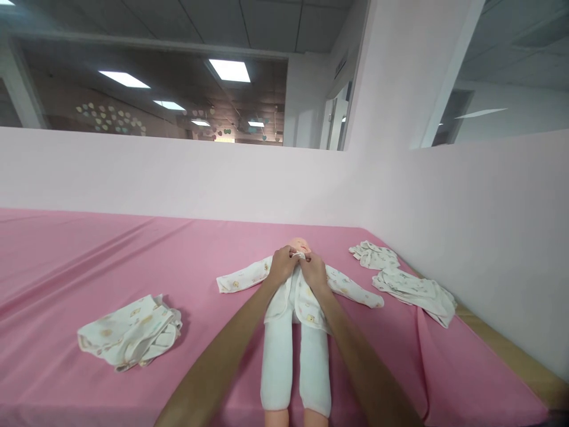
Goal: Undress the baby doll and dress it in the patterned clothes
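Bed [89,261], covered in a pink sheet, fills the lower view; pale partition walls run behind it and along its right side.

Baby doll [296,332] lies face up near the bed's middle, long axis running straight away from the person: head [299,244] at the far end, legs in white pants toward the camera, bare feet at the bottom edge of the view. Both sleeves of its printed top [306,302] are spread out flat to the left and right, at right angles to the body.

Both forearms reach in along the doll's axis, one on each side of the trunk. Left hand [281,265] and right hand [313,270] meet at the neckline, just below the chin, almost touching one another. Neither hand is nearer than the other; they sit level across the chest.

Fingers of both hands are pinched closed on a small white tie [299,255] at the collar, left hand holding its left end, right hand its right end. The tie runs crosswise, at right angles to the doll's body, and lies directly between the two sets of fingertips. Exact finger placement is too small to resolve.

Folded printed garment [131,332] lies on the sheet well to the left of the doll. Two more loose garments [406,281] lie to the right, near the side wall. None touches the doll or the hands.
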Tool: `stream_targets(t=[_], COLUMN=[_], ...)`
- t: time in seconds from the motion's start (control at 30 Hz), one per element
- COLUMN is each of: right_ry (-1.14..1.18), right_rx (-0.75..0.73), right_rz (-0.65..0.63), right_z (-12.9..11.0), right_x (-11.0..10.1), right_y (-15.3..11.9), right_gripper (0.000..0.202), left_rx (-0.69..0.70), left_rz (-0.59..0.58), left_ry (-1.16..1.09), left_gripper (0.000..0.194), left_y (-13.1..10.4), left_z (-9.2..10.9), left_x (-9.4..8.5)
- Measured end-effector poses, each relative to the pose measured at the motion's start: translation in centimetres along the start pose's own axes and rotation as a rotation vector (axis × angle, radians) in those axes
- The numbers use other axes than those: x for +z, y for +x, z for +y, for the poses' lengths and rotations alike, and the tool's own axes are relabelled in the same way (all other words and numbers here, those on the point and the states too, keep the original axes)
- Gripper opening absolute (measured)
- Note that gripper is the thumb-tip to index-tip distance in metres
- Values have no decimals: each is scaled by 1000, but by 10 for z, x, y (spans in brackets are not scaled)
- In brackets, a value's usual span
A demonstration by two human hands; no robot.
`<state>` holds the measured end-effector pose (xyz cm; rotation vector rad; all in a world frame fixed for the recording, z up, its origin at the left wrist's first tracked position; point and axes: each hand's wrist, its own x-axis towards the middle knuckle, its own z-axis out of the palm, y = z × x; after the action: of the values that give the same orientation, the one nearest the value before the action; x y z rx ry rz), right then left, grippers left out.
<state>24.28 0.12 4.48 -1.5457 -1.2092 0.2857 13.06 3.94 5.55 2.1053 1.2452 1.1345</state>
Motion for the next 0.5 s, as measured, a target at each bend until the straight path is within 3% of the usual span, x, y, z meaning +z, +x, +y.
stream_targets(t=[0.27, 0.5], right_ry=[109, 133], right_rx=[-15, -46], right_rz=[44, 17], right_z=[6, 10], right_x=[-4, -3], right_y=[-5, -7], right_gripper=[35, 32], left_rx=[12, 48], left_rz=[-17, -38], left_ry=[151, 192], left_gripper=[19, 22], left_y=[-7, -5], left_z=[0, -1], left_x=[5, 5])
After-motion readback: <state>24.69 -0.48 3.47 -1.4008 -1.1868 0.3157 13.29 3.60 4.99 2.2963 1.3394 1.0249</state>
